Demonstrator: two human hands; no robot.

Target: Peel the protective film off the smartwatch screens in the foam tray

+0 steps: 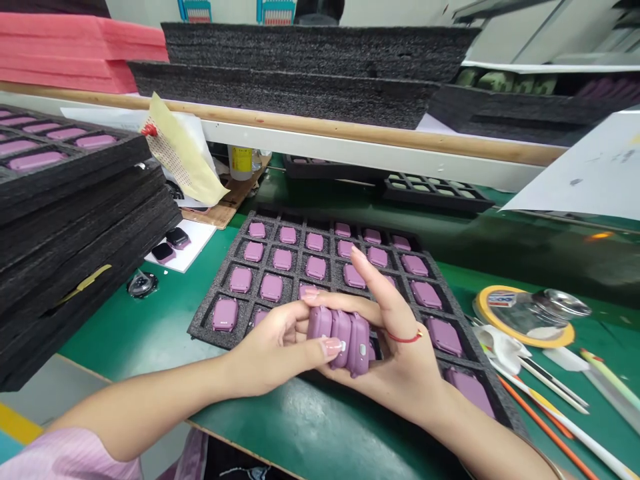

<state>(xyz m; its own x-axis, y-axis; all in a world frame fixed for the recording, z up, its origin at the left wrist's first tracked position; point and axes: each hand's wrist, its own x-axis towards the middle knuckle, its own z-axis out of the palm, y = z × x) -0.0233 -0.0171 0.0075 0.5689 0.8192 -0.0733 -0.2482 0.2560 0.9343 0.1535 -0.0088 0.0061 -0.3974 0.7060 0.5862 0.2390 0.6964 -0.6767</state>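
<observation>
Three purple watch cases (341,337) stand side by side in a short stack between my two hands, above the front of a black foam tray (205,325). My left hand (285,343) has its thumb pressed on the near side of the stack, its fingers partly hidden behind. My right hand (395,340) cups the stack from below and the right, index finger pointing up and away. Purple watch cases (271,287) lie in many of the tray's compartments; a few at the back are vacant. My hands hide part of the front rows.
Stacked black foam trays (75,220) rise at the left. Two watches (177,237) lie on white paper beside them. At the right are a yellow tape roll (483,307), a metal-topped jar (560,307) and pens (545,427). A shelf edge (350,143) spans above the tray.
</observation>
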